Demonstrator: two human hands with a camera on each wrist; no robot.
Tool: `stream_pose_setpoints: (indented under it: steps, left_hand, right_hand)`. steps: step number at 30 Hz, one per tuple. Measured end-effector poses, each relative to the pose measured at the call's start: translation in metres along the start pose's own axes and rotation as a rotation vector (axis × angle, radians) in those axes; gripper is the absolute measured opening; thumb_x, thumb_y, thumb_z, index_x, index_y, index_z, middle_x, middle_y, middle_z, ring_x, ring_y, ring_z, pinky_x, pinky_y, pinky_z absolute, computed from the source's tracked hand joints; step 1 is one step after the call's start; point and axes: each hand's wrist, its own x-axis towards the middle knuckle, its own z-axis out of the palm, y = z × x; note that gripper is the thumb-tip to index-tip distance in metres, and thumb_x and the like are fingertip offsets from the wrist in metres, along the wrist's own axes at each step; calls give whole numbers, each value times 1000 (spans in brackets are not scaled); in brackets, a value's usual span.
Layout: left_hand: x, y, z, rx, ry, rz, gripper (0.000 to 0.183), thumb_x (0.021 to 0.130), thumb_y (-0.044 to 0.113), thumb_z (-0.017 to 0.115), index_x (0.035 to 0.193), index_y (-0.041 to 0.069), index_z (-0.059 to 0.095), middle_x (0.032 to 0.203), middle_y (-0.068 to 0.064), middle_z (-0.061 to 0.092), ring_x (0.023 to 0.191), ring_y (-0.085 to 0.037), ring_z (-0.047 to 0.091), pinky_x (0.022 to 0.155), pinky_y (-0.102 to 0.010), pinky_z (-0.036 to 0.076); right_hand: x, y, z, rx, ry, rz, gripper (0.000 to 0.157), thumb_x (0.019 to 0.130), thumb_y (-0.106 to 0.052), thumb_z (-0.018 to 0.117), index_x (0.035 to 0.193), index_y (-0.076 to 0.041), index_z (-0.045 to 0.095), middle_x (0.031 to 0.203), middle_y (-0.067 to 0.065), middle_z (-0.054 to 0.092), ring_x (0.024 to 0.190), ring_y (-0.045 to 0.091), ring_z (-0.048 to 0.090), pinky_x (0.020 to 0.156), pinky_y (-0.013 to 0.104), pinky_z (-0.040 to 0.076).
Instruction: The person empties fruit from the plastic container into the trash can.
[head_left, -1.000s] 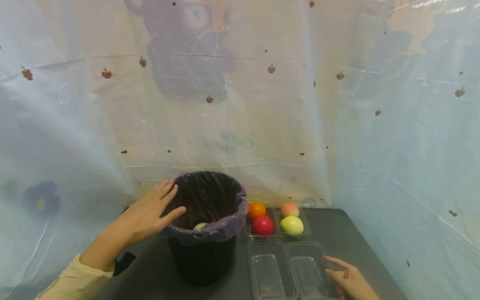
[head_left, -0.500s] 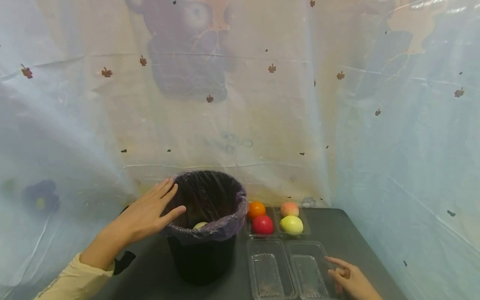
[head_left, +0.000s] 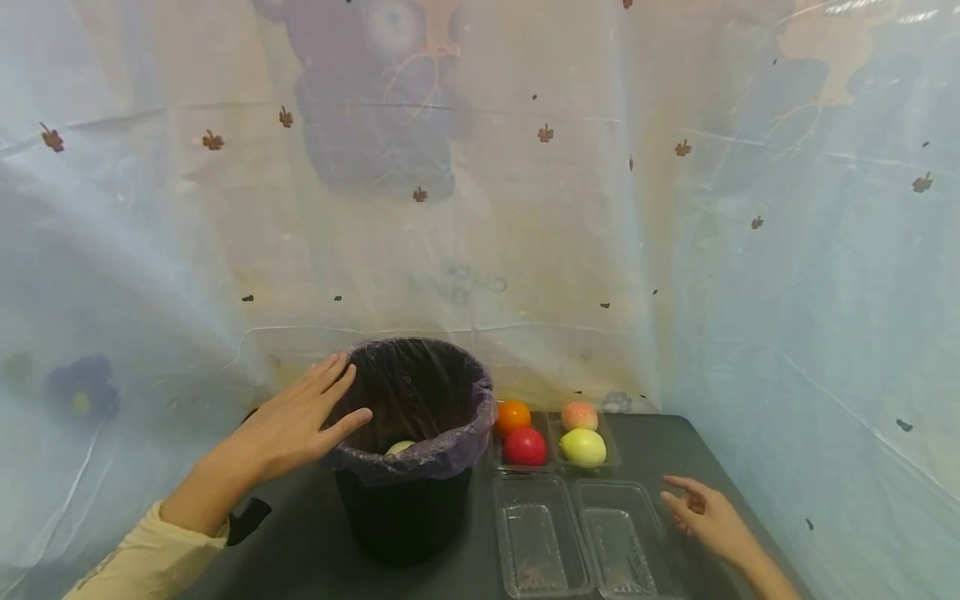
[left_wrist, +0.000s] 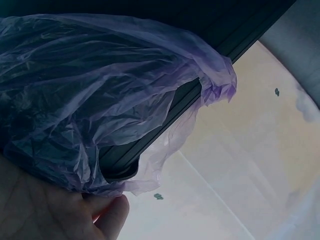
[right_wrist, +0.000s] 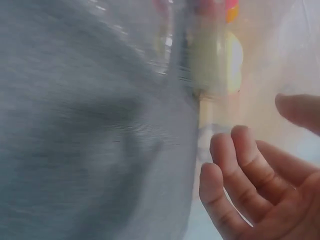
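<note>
"What's closest on your feed?"

"The right hand, above the worktop, just beside the near trays but apart from them. Its fingers are loosely bent, with the thumb well off them; it holds nothing."

"And the left hand?"

"Spread wide, fingers straight, resting at the rim of the bin, against the purple liner. I'd call that steadying, not gripping."

"Where's the fruit?"

"I can make out one pale fruit down in the bin, mostly hidden by the liner. I can't tell whether more lies under it. The near trays show nothing in them. Beyond those, the far left tray carries an orange fruit and a red fruit; the far right tray has a yellow-green fruit and a peach-coloured fruit."

"So which step are we on?"

"My judgement: between grasps. Two trays filled, two bare, one hand bracing, the other free."

"What would the next move call for?"

"If I went for the pale fruit, I'd want the right hand to clear the liner's edge, then bring thumb and fingers round it, with the left hand bracing the rim."
</note>
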Motion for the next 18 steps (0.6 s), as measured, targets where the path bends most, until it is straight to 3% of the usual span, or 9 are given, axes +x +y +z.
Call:
stream_pose_setpoints:
  steps: [6, 10, 18]
  left_hand:
    - [-1, 1, 0, 2, -4, -4, 91, 99, 71, 34, 161, 7, 17, 168, -13, 6, 154, -35, 4, 121, -60, 11]
    - [-1, 1, 0, 0, 0, -6, 90, 99, 70, 34, 161, 7, 17, 168, -13, 5, 154, -35, 5, 121, -60, 11]
    - [-2, 2, -1, 7, 5, -4, 90, 99, 70, 34, 161, 6, 19, 168, -14, 7, 154, -36, 7, 121, -61, 12]
  right_hand:
    - [24, -8, -5, -126, 57, -119, 57, 100, -39, 62, 142, -1, 53, 92, 8, 68, 80, 14, 66, 66, 30, 54]
    - [40, -15, -7, -121, 60, -177, 53, 100, -31, 63, 142, 1, 52, 91, 10, 69, 77, 18, 68, 63, 28, 54]
    - [65, -35, -5, -122, 7, -170, 57, 100, -29, 65, 144, 4, 49, 96, 11, 70, 78, 21, 67, 61, 30, 53]
